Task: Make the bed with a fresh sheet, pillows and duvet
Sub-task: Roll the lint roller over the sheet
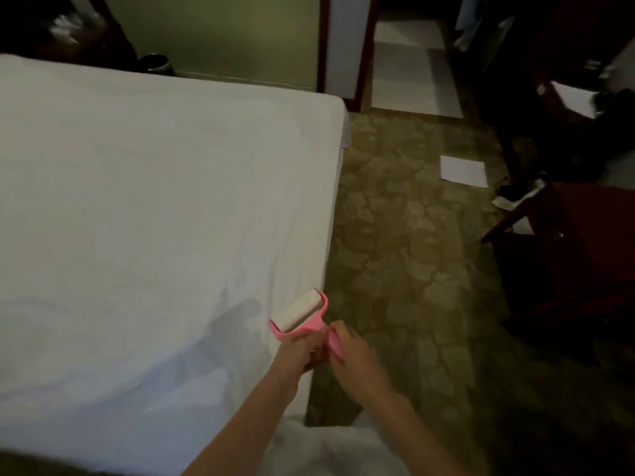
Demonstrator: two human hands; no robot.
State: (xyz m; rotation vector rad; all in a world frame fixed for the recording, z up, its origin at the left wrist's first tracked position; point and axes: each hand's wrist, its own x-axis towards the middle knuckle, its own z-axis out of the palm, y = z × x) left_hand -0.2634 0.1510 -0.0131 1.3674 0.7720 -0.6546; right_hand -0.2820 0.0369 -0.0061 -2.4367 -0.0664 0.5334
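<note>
Gripping the light pink plastic lint roller (302,316) with both hands' curled fingers (311,352), above soft, wrinkle-prone white sheet (154,201).

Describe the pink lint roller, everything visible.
The lint roller has a pink plastic frame and a white roll, over the white sheet near the bed's right edge. The left hand grips its handle. The right hand holds a pink piece, maybe its cover, beside the handle. Contact with the sheet is unclear.
</note>
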